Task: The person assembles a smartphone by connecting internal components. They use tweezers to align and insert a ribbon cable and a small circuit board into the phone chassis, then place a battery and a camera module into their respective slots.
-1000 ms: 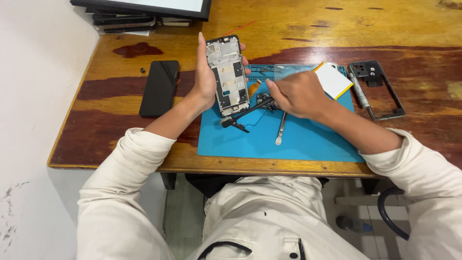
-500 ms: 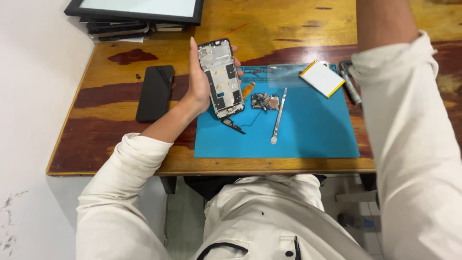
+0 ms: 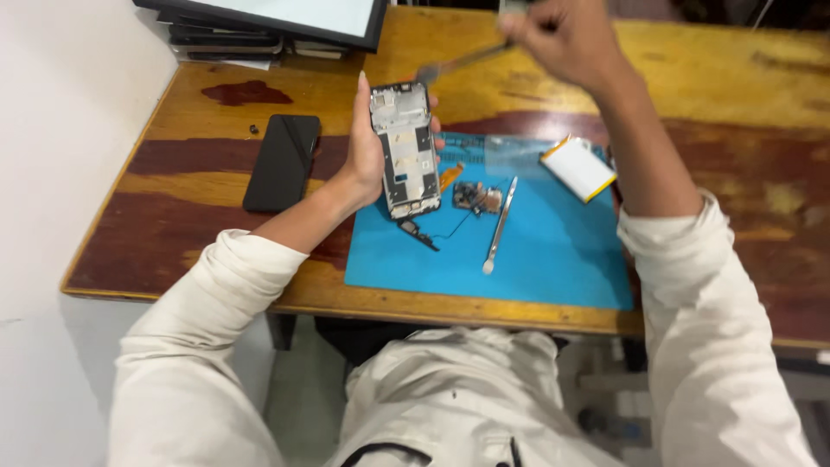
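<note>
My left hand grips an opened phone, its inner frame and parts facing up, raised over the left edge of a blue work mat. My right hand is lifted high over the far side of the wooden table and holds a thin tool, blurred by motion, whose tip points toward the phone's top. On the mat lie a small circuit board, a metal pry tool, a black strip part with a thin wire, and a white battery.
A black phone back cover lies on the table left of the mat. A stack of flat screens and frames sits at the far left corner. A small dark screw-like bit rests near the cover. A white wall lies to the left.
My right hand left the mat, rose past the camera and now holds a thin tool above the phone. The left hand has kept its grip on the phone.
</note>
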{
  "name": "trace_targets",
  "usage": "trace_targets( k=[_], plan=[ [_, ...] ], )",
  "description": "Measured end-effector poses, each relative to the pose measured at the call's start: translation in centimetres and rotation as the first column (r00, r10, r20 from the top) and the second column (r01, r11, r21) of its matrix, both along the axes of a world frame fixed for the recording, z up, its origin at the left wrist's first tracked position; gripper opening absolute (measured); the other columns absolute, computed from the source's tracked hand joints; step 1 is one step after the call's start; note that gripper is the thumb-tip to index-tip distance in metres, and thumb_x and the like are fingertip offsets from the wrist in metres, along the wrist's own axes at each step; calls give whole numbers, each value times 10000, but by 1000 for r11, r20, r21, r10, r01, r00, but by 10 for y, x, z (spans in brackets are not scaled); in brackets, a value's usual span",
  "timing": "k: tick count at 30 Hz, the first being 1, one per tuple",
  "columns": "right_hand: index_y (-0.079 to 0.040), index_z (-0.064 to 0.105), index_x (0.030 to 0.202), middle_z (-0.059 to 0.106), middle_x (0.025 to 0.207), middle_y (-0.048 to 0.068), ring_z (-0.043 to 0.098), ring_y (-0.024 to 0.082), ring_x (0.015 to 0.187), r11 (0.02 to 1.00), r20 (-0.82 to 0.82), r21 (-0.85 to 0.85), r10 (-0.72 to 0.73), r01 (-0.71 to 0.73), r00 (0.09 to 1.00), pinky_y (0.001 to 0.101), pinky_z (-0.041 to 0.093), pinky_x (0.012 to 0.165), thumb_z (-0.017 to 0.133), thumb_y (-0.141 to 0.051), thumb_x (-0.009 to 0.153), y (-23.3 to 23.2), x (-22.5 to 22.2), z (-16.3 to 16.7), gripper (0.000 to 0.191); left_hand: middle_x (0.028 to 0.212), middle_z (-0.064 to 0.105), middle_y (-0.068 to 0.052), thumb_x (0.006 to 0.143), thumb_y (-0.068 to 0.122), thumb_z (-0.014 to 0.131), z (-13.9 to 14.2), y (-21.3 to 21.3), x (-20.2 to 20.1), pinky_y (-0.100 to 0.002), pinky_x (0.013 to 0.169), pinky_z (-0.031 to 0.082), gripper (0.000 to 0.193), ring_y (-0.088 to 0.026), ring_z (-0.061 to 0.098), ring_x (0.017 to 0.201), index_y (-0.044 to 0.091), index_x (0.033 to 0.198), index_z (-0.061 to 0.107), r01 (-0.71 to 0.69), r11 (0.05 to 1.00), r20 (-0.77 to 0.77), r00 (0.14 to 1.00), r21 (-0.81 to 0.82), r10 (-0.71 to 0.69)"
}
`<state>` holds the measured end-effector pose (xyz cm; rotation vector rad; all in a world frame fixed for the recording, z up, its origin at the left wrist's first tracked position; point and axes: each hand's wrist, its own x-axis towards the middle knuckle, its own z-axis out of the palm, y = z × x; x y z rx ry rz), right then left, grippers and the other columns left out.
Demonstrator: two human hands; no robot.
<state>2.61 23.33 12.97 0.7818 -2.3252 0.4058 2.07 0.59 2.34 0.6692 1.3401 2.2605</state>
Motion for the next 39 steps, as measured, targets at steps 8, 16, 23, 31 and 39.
trace_targets(
  k=[8,16,23,31,39],
  plan=[
    [-40,697,688,564,542,64,488,178,464,982,108,167,66,-83,992,338,404,541,775,-242,887,3,22,-13,294,966,700,-119,959,741,62,-5,-2,-3,-423,791,640,969,-254,726,897,25,1288,625,27,1000,-6,1000,-12,-27],
    [-115,742,670,653,629,84,591,261,514,961,-4,208,188,-183,982,372,458,518,757,-232,789,-46,14,-57,168,1195,737,-131,1020,694,115,-7,-5,-4,-401,1016,590,924,-251,725,1107,3,1397,600,-5,1000,-23,1000,8,5],
    [-100,659,518,575,509,102,553,288,473,915,-139,402,105,-41,985,398,412,471,722,-234,632,-22,17,-38,187,979,706,-123,972,733,62,-3,-1,-1,-403,838,632,952,-256,730,923,53,1360,604,41,999,-71,997,-31,-43],
    [-119,665,579,541,488,109,531,296,427,920,-145,391,72,-9,987,407,427,468,736,-384,875,-43,19,-51,404,1136,720,-120,1030,705,110,2,1,0,-375,966,595,939,-246,709,1069,-6,1399,600,33,999,4,999,41,-33],
    [-79,628,523,550,485,125,542,329,457,941,8,334,52,-52,999,440,426,473,693,-312,691,-15,20,-22,294,987,704,-116,1007,720,69,11,4,8,-396,804,615,922,-260,719,907,33,1345,583,83,996,2,997,39,-83]
  ],
)
